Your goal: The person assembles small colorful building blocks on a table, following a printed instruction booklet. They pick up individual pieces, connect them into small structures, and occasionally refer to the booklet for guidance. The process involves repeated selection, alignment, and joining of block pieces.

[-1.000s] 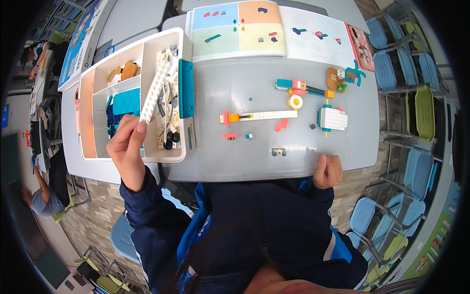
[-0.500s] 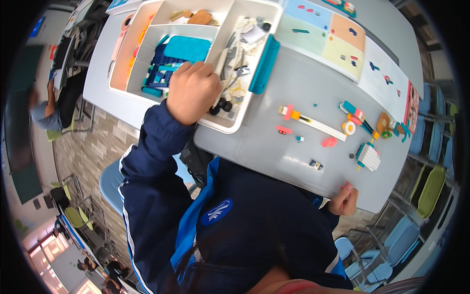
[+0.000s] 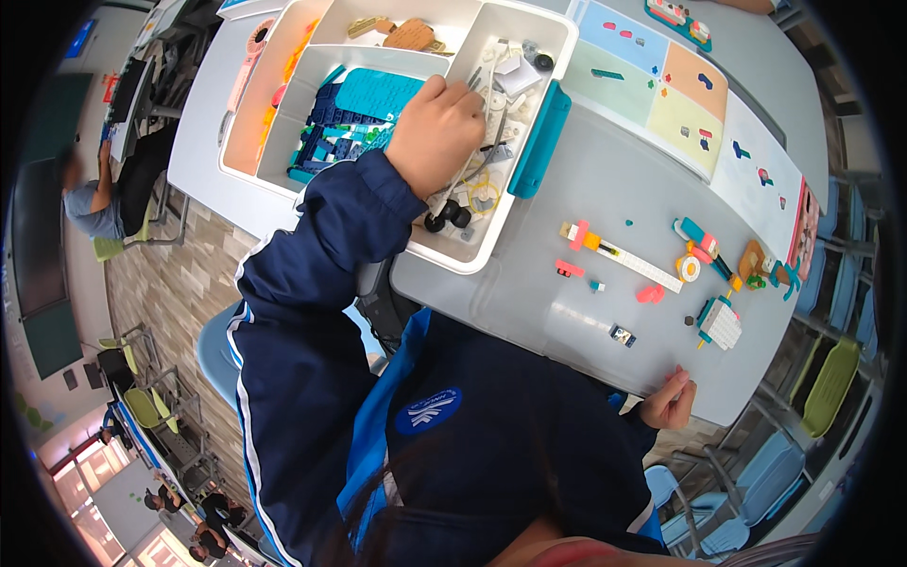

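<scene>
Hands first: the left hand (image 3: pixel 436 132) is curled, fingers down among the small white and grey pieces in the right compartment of the white sorting tray (image 3: pixel 472 260), which sits at the table's (image 3: pixel 567 189) far left corner; whether it has pinched a piece cannot be told. The right hand (image 3: pixel 669 401) rests loosely closed on the near edge, holding nothing. Picking well likely means spreading the pile with the fingertips, lifting one piece clear of the black wheels (image 3: pixel 448 217), and keeping the tray steady.
</scene>
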`<act>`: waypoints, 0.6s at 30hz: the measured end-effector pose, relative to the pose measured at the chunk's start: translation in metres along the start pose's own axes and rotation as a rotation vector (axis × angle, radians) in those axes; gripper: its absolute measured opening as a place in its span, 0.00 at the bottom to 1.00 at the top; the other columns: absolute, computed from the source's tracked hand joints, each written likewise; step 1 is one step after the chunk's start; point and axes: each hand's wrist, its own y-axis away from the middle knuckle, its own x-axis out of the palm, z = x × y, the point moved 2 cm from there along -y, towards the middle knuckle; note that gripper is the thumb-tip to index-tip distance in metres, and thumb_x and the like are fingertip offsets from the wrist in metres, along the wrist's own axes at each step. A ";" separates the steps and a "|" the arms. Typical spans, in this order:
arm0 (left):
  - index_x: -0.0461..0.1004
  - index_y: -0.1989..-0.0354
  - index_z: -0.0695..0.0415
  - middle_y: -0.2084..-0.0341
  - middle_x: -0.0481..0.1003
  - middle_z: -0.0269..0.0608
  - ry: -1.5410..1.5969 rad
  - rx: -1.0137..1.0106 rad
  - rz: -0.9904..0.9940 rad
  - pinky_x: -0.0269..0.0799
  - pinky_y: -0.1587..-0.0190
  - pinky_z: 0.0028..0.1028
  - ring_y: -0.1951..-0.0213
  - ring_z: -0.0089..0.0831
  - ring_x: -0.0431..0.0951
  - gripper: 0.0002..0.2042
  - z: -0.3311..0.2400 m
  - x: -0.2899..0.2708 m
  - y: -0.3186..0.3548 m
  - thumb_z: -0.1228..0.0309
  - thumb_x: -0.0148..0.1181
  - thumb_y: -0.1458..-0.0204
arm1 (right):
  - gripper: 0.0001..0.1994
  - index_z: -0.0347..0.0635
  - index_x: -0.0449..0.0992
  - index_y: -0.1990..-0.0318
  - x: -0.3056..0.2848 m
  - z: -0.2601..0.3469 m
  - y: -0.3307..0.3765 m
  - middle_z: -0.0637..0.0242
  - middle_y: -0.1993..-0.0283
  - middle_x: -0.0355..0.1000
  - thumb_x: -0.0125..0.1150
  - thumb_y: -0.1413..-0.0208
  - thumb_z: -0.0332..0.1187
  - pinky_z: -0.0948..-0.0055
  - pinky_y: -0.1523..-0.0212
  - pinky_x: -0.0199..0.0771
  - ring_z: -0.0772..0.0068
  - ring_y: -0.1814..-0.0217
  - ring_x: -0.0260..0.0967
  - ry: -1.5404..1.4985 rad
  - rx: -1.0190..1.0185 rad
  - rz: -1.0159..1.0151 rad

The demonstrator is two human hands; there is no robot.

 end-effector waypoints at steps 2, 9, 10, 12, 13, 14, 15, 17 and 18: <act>0.77 0.72 0.54 0.75 0.70 0.32 -0.033 0.025 0.007 0.65 0.59 0.32 0.64 0.30 0.73 0.04 -0.003 -0.002 0.003 0.72 0.65 0.57 | 0.12 0.26 0.79 0.69 -0.001 -0.001 0.000 0.59 0.78 0.71 0.56 0.36 0.27 0.73 0.75 0.64 0.70 0.77 0.66 0.010 0.001 0.014; 0.79 0.65 0.55 0.74 0.71 0.32 0.053 0.038 -0.063 0.66 0.58 0.30 0.64 0.30 0.74 0.08 -0.008 0.002 0.011 0.74 0.62 0.56 | 0.15 0.27 0.78 0.68 0.000 -0.002 -0.003 0.61 0.76 0.73 0.57 0.34 0.33 0.77 0.72 0.67 0.75 0.75 0.67 0.007 0.002 0.057; 0.79 0.64 0.56 0.74 0.72 0.32 0.067 0.059 -0.053 0.66 0.58 0.30 0.64 0.29 0.74 0.09 -0.010 0.002 0.004 0.75 0.61 0.56 | 0.15 0.27 0.78 0.68 -0.002 0.000 -0.001 0.62 0.76 0.73 0.57 0.33 0.33 0.78 0.72 0.66 0.75 0.75 0.67 0.028 0.017 0.046; 0.79 0.63 0.58 0.73 0.72 0.32 0.035 0.087 -0.016 0.66 0.57 0.29 0.63 0.29 0.75 0.10 -0.012 0.003 0.003 0.75 0.61 0.57 | 0.15 0.27 0.79 0.67 -0.002 -0.002 0.000 0.62 0.76 0.72 0.57 0.33 0.33 0.78 0.72 0.65 0.76 0.75 0.66 0.022 0.029 0.042; 0.79 0.63 0.59 0.73 0.72 0.32 -0.003 0.108 0.009 0.66 0.57 0.29 0.63 0.29 0.75 0.10 -0.012 0.005 0.003 0.75 0.62 0.57 | 0.15 0.27 0.79 0.67 -0.001 -0.003 0.000 0.63 0.76 0.72 0.57 0.33 0.33 0.79 0.72 0.65 0.76 0.75 0.66 0.018 0.035 0.040; 0.79 0.63 0.60 0.73 0.72 0.32 -0.040 0.132 0.034 0.66 0.57 0.29 0.63 0.28 0.75 0.10 -0.013 0.005 0.002 0.75 0.62 0.57 | 0.15 0.27 0.79 0.67 -0.001 -0.004 0.000 0.63 0.76 0.72 0.57 0.33 0.34 0.79 0.72 0.65 0.77 0.75 0.66 0.023 0.030 0.037; 0.79 0.63 0.61 0.73 0.72 0.32 -0.024 0.132 0.018 0.66 0.58 0.29 0.63 0.28 0.75 0.11 -0.014 0.001 0.003 0.76 0.62 0.57 | 0.15 0.27 0.79 0.66 -0.001 -0.005 0.000 0.63 0.76 0.72 0.57 0.33 0.34 0.79 0.73 0.64 0.77 0.75 0.66 0.027 0.025 0.034; 0.79 0.63 0.63 0.74 0.72 0.32 0.008 0.133 -0.015 0.65 0.60 0.29 0.64 0.27 0.75 0.11 -0.015 -0.016 0.008 0.77 0.62 0.57 | 0.16 0.28 0.79 0.66 -0.001 -0.005 -0.001 0.63 0.77 0.71 0.57 0.33 0.34 0.79 0.73 0.64 0.77 0.76 0.65 0.025 0.023 0.034; 0.79 0.63 0.62 0.74 0.71 0.32 0.044 0.129 -0.042 0.64 0.62 0.29 0.66 0.27 0.74 0.11 -0.015 -0.024 0.012 0.77 0.63 0.58 | 0.16 0.28 0.79 0.66 -0.001 -0.004 -0.001 0.63 0.77 0.71 0.57 0.33 0.35 0.79 0.73 0.64 0.77 0.76 0.65 0.022 0.027 0.031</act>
